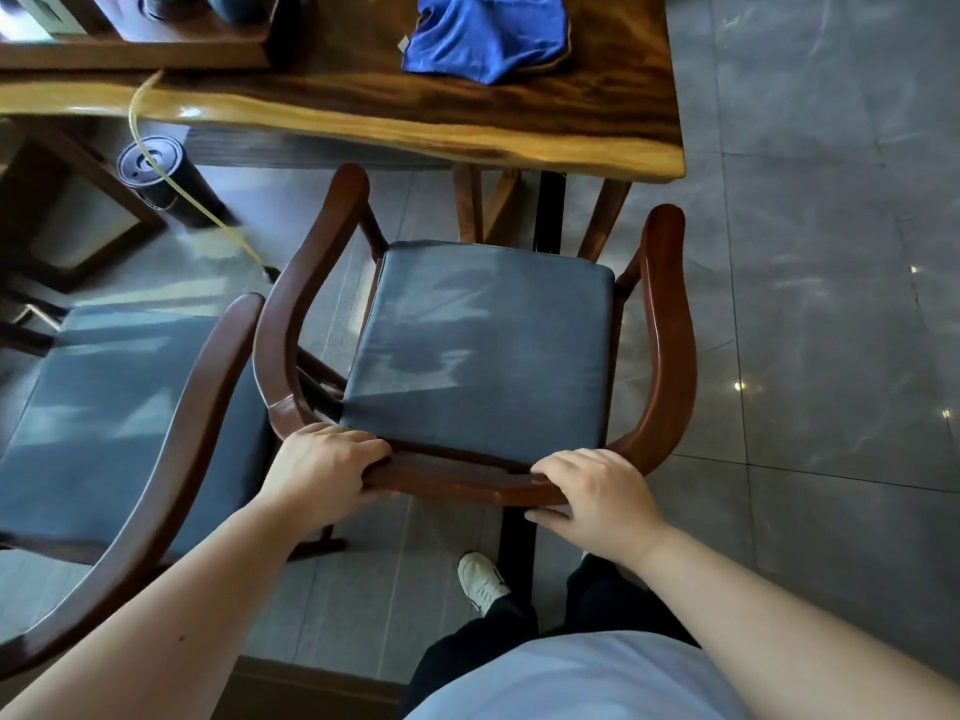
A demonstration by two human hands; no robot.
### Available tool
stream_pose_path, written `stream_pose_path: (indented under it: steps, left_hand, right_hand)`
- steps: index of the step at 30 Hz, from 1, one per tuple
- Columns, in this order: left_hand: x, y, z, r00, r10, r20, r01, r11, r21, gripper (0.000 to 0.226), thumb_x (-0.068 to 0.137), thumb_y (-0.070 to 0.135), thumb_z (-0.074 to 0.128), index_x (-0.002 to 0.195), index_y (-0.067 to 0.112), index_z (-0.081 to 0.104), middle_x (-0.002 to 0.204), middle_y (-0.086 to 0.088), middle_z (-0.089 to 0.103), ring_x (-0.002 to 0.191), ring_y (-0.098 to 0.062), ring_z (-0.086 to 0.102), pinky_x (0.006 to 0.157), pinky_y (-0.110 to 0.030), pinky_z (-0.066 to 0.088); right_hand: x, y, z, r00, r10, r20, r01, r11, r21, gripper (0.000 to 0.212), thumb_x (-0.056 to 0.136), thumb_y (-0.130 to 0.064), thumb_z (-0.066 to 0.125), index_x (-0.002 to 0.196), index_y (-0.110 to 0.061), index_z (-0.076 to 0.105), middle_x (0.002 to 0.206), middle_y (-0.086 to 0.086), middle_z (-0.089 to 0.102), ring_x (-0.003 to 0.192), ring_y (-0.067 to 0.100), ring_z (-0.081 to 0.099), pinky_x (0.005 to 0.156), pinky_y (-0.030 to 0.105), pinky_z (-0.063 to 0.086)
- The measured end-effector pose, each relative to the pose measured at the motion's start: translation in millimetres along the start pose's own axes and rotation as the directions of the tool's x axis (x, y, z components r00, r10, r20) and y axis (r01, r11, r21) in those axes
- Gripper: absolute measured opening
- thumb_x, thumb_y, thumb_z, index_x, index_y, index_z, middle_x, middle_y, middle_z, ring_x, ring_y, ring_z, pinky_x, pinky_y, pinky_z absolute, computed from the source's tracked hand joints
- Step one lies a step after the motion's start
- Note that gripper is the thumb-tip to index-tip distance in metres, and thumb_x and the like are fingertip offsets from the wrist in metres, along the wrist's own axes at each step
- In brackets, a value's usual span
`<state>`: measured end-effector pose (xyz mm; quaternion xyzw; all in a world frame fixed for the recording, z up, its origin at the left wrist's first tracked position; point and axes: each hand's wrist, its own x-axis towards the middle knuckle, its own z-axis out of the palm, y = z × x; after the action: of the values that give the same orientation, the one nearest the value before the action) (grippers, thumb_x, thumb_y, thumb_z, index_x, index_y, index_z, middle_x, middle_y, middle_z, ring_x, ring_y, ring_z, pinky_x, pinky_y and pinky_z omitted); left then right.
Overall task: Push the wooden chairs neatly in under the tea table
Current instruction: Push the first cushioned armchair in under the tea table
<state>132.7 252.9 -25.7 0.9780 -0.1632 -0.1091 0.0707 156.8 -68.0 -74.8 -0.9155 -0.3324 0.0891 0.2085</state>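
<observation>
While curled over the chair's back rail [457, 485], both hands.

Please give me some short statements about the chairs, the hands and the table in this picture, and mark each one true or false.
1. Both hands hold the back rail of the middle chair. True: left hand and right hand each have a closed grip on it.
2. The seat is fully under the tea table. False: it is almost wholly outside.
3. A blue cloth lies on the table. True.
4. No other chair is visible. False: a second chair stands at left.
</observation>
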Motion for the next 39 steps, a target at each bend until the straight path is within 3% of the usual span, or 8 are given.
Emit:
stream_pose_path:
  steps: [4, 8, 13, 17, 25, 30, 39]
  left_hand:
    - [3.7, -8.7, 2.8, 0.999, 0.027, -0.034, -0.028, 0.999, -0.019, 0.046, 0.067, 0.059, 0.051, 0.084, 0.022, 0.072, 0.075, 0.005, 0.072, 0.066, -0.025, 0.066, 0.065, -0.036, 0.056]
    - [13.5, -12.7, 1.8, 0.997, 0.025, -0.078, -0.028, 0.999, -0.031, 0.041, 0.066, 0.056, 0.061, 0.082, 0.021, 0.072, 0.072, 0.003, 0.071, 0.065, -0.025, 0.066, 0.064, -0.035, 0.054]
    - [34.3, 10.2, 1.4, 0.996, -0.007, -0.094, 0.005, 1.000, -0.022, 0.036, 0.056, 0.048, 0.085, 0.073, 0.020, 0.068, 0.062, 0.004, 0.066, 0.058, -0.025, 0.062, 0.059, -0.033, 0.051]
    - [51.4, 33.6, 8.2, 0.995, -0.012, -0.096, 0.009, 1.000, -0.028, 0.039, 0.060, 0.050, 0.082, 0.070, 0.017, 0.065, 0.061, 0.001, 0.065, 0.059, -0.028, 0.062, 0.058, -0.034, 0.052]
    - [71.6, 21.5, -8.0, 0.997, 0.065, -0.042, -0.062, 0.996, 0.061, 0.038, 0.069, 0.057, 0.072, 0.079, 0.021, 0.068, 0.072, 0.005, 0.069, 0.067, -0.024, 0.066, 0.051, -0.033, 0.051]
    - [80.9, -13.0, -19.5, 0.998, -0.025, 0.051, 0.021, 0.996, 0.082, 0.035, 0.073, 0.064, 0.063, 0.088, 0.032, 0.063, 0.079, 0.010, 0.068, 0.073, -0.019, 0.065, 0.059, -0.033, 0.049]
    - [80.3, -30.6, -16.5, 0.997, -0.043, 0.066, 0.034, 0.991, 0.127, 0.037, 0.074, 0.066, 0.059, 0.090, 0.033, 0.063, 0.080, 0.010, 0.067, 0.075, -0.018, 0.064, 0.060, -0.030, 0.045]
  right_hand:
    - [11.9, 16.2, -5.3, 0.987, -0.134, 0.092, 0.142, 0.987, -0.079, 0.036, 0.082, -0.050, 0.071, 0.092, -0.015, 0.067, 0.082, 0.002, 0.072, 0.074, 0.029, 0.068, 0.059, 0.040, 0.054]
    - [20.4, 29.2, -12.6, 0.975, -0.214, 0.059, 0.220, 0.966, -0.132, 0.038, 0.080, -0.050, 0.074, 0.084, -0.013, 0.065, 0.067, 0.002, 0.069, 0.061, 0.028, 0.067, 0.047, 0.037, 0.051]
    - [24.5, 62.9, -28.2, 0.974, -0.219, 0.055, 0.224, 0.965, -0.137, 0.039, 0.082, -0.056, 0.066, 0.084, -0.017, 0.063, 0.069, -0.001, 0.069, 0.063, 0.026, 0.067, 0.048, 0.035, 0.051]
    - [24.3, 91.8, -42.9, 0.975, -0.217, 0.047, 0.221, 0.968, -0.116, 0.044, 0.083, -0.060, 0.053, 0.084, -0.018, 0.064, 0.072, -0.002, 0.070, 0.066, 0.026, 0.068, 0.050, 0.037, 0.053]
    - [34.7, 101.6, -42.7, 0.985, -0.163, -0.056, 0.154, 0.978, -0.143, 0.037, 0.073, -0.057, 0.076, 0.078, -0.024, 0.061, 0.067, -0.007, 0.066, 0.062, 0.022, 0.065, 0.045, 0.029, 0.046]
    - [56.1, 80.8, -31.7, 0.985, -0.138, -0.108, 0.120, 0.980, -0.160, 0.039, 0.072, -0.057, 0.077, 0.075, -0.022, 0.061, 0.063, -0.005, 0.065, 0.060, 0.023, 0.065, 0.046, 0.027, 0.039]
    - [69.8, 69.4, -27.5, 0.980, -0.193, -0.045, 0.181, 0.965, -0.188, 0.039, 0.077, -0.055, 0.075, 0.077, -0.018, 0.062, 0.061, -0.002, 0.065, 0.056, 0.025, 0.065, 0.042, 0.030, 0.046]
